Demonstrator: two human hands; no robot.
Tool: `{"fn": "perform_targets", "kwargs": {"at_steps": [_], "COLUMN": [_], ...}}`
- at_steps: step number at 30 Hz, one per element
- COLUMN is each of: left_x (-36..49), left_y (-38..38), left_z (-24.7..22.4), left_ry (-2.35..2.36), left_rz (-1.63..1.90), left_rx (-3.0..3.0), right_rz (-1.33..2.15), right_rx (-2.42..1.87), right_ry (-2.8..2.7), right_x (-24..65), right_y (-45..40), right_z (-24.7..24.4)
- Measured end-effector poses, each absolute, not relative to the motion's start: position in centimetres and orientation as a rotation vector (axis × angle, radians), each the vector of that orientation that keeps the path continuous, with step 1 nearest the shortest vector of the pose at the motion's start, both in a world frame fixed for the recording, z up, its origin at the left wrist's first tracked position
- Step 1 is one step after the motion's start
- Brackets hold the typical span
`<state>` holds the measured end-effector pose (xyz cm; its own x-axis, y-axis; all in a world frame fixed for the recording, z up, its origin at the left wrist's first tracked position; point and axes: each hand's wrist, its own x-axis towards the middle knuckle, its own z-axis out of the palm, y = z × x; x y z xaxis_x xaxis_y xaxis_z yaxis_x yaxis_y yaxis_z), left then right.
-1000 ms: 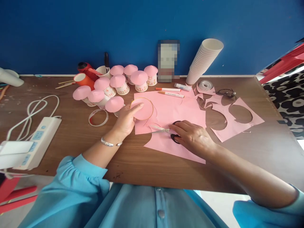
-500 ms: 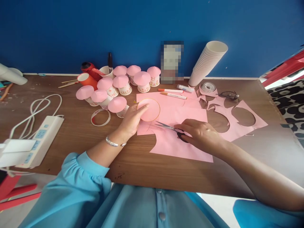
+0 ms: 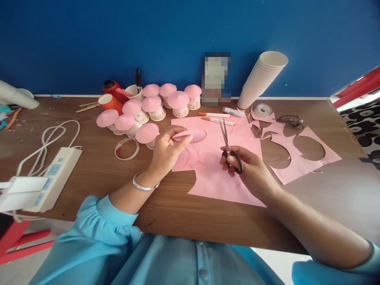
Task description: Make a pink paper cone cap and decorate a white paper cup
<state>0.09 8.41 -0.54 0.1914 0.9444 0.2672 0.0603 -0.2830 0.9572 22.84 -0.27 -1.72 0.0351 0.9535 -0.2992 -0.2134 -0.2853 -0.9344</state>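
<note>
My left hand [image 3: 169, 150] pinches a pink paper circle [image 3: 196, 136], which is tilted so that it looks like a narrow oval. In my right hand [image 3: 249, 166] is a pair of scissors [image 3: 226, 142] with black handles, its blades pointing up and slightly apart. Pink paper sheets [image 3: 225, 182] lie under both hands, with curved lines visible on them. Left of my left hand stand several small paper cups with pink cone tops, the nearest top [image 3: 147, 133] almost touching my fingers.
A tall leaning stack of white paper cups [image 3: 261, 79] stands by the blue wall. Cut pink scraps [image 3: 308, 166], a tape roll [image 3: 263, 111], markers [image 3: 218, 120] and glasses [image 3: 291, 120] lie right. At left are a power strip [image 3: 56, 178], a cable and a white ring [image 3: 126, 149].
The paper circle has tipped from facing me to nearly edge-on in my left hand. My right hand has turned over, swinging the scissors from pointing left to pointing up.
</note>
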Motion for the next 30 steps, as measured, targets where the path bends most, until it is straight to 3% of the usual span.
{"fn": "perform_targets", "kwargs": {"at_steps": [4, 8, 14, 19, 30], "left_x": [-0.9, -1.2, 0.0, 0.8, 1.5], "left_y": [8.1, 7.8, 7.6, 7.2, 6.5], "left_z": [-1.1, -2.2, -1.2, -0.1, -0.4], "left_ry": [0.888, 0.808, 0.953, 0.779, 0.877], "left_rz": [1.361, 1.260, 1.307, 0.809, 0.753], "left_rx": [2.287, 2.422, 1.922, 1.156, 1.092], "right_rz": [1.609, 1.643, 1.446, 1.355, 1.419], "right_rx": [-1.056, -1.016, -1.066, -1.112, -1.073], "right_ry": [-0.673, -0.678, -0.672, -0.761, -0.712], "right_x": [20.9, 19.5, 19.6, 20.3, 19.6], "right_y": [0.4, 1.0, 1.5, 1.6, 1.6], "right_z": [-0.9, -0.6, -0.3, -1.3, -2.2]}}
